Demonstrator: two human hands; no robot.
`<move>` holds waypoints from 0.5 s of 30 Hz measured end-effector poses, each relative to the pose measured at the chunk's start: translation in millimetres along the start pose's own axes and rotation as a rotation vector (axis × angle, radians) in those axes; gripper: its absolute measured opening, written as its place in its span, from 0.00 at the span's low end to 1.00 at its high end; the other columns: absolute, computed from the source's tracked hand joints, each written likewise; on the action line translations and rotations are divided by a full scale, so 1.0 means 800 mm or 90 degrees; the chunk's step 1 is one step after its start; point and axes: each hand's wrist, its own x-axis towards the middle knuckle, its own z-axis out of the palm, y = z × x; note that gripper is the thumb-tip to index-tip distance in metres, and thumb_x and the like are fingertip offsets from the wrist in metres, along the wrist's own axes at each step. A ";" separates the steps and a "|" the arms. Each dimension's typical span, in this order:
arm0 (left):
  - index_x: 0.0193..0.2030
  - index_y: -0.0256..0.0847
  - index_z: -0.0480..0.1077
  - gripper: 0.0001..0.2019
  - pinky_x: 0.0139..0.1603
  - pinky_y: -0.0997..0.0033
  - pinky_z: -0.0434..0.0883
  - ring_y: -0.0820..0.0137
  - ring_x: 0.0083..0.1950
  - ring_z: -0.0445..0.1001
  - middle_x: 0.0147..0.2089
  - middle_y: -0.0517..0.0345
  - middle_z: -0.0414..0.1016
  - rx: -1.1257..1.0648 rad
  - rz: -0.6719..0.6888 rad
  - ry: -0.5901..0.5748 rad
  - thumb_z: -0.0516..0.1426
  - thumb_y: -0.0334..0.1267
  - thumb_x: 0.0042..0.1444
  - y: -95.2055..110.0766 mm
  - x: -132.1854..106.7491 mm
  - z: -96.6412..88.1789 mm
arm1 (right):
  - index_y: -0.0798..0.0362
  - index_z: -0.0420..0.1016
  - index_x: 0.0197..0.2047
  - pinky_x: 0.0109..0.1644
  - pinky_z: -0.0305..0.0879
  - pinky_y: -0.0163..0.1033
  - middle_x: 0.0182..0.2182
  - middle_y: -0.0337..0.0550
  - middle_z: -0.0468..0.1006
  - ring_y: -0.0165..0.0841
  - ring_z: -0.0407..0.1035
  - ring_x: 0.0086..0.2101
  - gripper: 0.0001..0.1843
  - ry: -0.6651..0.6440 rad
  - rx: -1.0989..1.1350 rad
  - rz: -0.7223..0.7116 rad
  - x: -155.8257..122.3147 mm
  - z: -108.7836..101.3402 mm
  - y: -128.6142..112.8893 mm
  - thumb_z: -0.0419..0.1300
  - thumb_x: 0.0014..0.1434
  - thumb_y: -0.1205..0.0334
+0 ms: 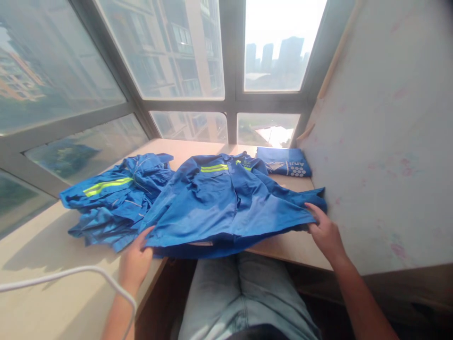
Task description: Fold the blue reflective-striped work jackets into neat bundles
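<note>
A blue work jacket (212,203) with yellow-green reflective stripes on its chest lies spread out, collar toward the window. My left hand (137,259) pinches its lower left hem corner. At the opposite hem corner, my right hand (323,231) grips the fabric between thumb and fingers. The hem hangs a little raised between both hands, over the front edge of the ledge. Left of the jacket, a crumpled heap of blue clothing (116,198) with a matching stripe touches its sleeve. Behind its right shoulder sits a neatly folded blue garment (285,163) with white print.
A pale wooden ledge (28,255) runs beneath framed windows (231,71). The flower-patterned wall (382,179) bounds the right side. A white cable (81,269) crosses the lower left, in front of my left forearm. My legs in light jeans (244,297) are below the ledge's edge.
</note>
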 end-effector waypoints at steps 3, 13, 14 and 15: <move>0.55 0.45 0.76 0.30 0.56 0.58 0.74 0.57 0.52 0.78 0.46 0.55 0.82 -0.140 -0.004 -0.041 0.53 0.34 0.42 -0.021 -0.011 0.009 | 0.47 0.75 0.59 0.46 0.72 0.41 0.44 0.43 0.83 0.40 0.77 0.42 0.28 -0.068 0.053 -0.018 -0.014 -0.002 0.010 0.54 0.56 0.57; 0.62 0.43 0.69 0.33 0.61 0.50 0.72 0.51 0.60 0.74 0.57 0.51 0.77 -0.328 -0.180 -0.006 0.57 0.42 0.46 -0.027 -0.067 0.014 | 0.49 0.82 0.49 0.55 0.71 0.47 0.49 0.43 0.82 0.47 0.74 0.52 0.25 -0.165 0.202 0.092 -0.045 -0.032 0.029 0.59 0.49 0.52; 0.65 0.44 0.66 0.35 0.62 0.51 0.72 0.51 0.59 0.74 0.56 0.51 0.78 -0.345 -0.162 -0.002 0.58 0.44 0.46 -0.024 -0.073 0.008 | 0.48 0.82 0.50 0.54 0.72 0.47 0.49 0.44 0.81 0.48 0.74 0.52 0.26 -0.192 0.205 0.094 -0.049 -0.042 0.025 0.60 0.49 0.51; 0.67 0.45 0.64 0.38 0.61 0.51 0.72 0.51 0.58 0.75 0.55 0.52 0.78 -0.364 -0.147 -0.010 0.59 0.46 0.47 -0.023 -0.080 0.001 | 0.48 0.81 0.51 0.53 0.73 0.47 0.49 0.44 0.81 0.48 0.74 0.51 0.27 -0.213 0.203 0.090 -0.054 -0.052 0.021 0.61 0.48 0.50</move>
